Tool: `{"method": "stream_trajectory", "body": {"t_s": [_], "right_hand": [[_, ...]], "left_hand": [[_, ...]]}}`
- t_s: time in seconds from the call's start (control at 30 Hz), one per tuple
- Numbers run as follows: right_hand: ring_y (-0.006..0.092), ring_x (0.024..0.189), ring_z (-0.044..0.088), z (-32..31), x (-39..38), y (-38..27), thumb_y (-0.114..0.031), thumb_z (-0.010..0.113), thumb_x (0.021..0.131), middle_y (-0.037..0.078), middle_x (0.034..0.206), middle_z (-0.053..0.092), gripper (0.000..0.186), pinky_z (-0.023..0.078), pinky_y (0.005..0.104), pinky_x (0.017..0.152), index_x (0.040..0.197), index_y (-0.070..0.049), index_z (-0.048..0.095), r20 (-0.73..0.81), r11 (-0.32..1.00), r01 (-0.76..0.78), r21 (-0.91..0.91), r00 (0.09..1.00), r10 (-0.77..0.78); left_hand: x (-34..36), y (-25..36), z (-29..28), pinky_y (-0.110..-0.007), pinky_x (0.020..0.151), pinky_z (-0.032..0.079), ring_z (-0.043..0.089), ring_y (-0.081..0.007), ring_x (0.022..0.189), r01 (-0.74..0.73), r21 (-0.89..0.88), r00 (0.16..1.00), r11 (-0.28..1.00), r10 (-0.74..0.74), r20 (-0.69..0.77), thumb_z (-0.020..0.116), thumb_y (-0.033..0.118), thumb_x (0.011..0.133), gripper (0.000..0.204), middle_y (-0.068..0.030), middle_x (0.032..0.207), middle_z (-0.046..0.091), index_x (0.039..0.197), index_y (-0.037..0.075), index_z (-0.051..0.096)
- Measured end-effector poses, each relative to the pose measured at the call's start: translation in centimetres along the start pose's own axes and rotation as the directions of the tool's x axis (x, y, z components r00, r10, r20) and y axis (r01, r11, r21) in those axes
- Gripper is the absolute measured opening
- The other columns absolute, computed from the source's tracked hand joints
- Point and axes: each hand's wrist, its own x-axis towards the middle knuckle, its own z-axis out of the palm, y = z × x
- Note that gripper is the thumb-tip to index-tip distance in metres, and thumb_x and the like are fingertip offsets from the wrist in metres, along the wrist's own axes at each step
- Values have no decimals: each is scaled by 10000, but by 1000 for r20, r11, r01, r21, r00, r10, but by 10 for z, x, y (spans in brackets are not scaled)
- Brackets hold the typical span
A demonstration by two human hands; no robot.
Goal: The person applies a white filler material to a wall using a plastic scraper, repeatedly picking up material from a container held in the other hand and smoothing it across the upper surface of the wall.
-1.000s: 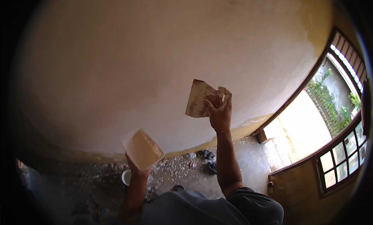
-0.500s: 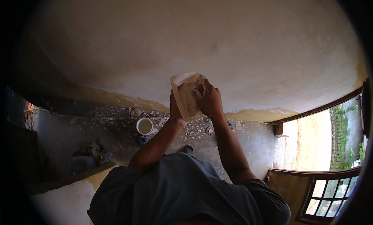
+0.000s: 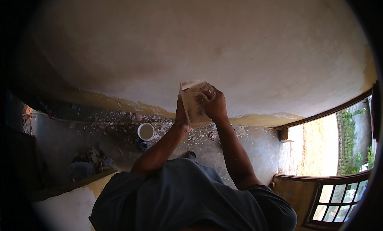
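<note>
In front of the wall I hold a rectangular, see-through plastic container (image 3: pixel 193 107), tilted and smeared with whitish residue. My left hand (image 3: pixel 182 115) grips it along its left side and lower end, the fingers mostly behind it. At the right side, my right hand (image 3: pixel 215 106) has its fingers bent into the container's open face. Whether those fingers pinch a small tool or just the residue is hidden.
A pale plastered wall (image 3: pixel 191 43) stands close ahead, yellowish along its base. Below on the floor are a white bucket (image 3: pixel 146 131), scattered pale chips (image 3: pixel 195 136) and a dark heap of things (image 3: pixel 89 163) at left. A doorway (image 3: pixel 311 147) opens at right beside a paned window (image 3: pixel 339 201).
The container has turned slightly and shifted a little down and right. My right hand's fingers have moved within its open face. My left hand still supports it.
</note>
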Motion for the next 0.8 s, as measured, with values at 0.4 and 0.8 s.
{"method": "stream_trajectory", "body": {"t_s": [0.4,0.8], "right_hand": [[217,902,698,-64,-5,25,-28,639,924,135,987,697,132,592,320,816,1028,53,648,46,701,-276,657,943,329],[185,891,689,-131,-29,31,-86,635,934,103,1029,691,200,586,304,779,1116,-11,599,-65,520,-132,844,937,344]], "left_hand": [[-5,18,27,-481,956,561,621,-269,1178,-213,116,969,970,195,152,446,506,1013,545,-94,1321,594,1402,129,502],[-43,50,-14,-488,958,555,637,-287,1150,-294,-66,954,954,297,43,457,476,1019,529,-93,1298,616,1415,127,483]]}}
